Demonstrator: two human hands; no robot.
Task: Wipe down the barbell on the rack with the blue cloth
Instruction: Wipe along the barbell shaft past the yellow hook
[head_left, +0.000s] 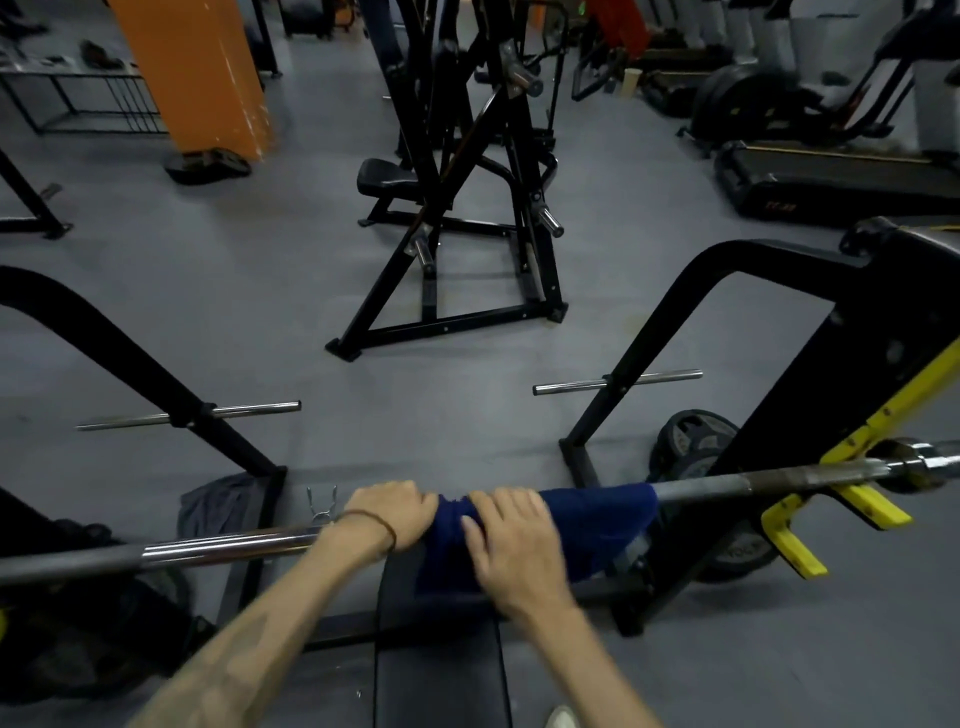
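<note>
Nearest, the left hand (392, 512) curls its fingers (415, 501) over the long steel barbell (727, 486), which lies across the yellow-hooked black rack (852, 452). Just beside it, the right hand (511, 545) lies on the dark blue cloth (597, 525), which is draped over the bar; whether those fingers close round it I cannot tell. Judging by this, firm wrapped pressure and long strokes toward the bare right end would clean best. The black padded bench (441, 675) sits below. Beyond, the rack's uprights and plate pegs (618, 384) flank the bar; the hooks look likely to interrupt a stroke.
</note>
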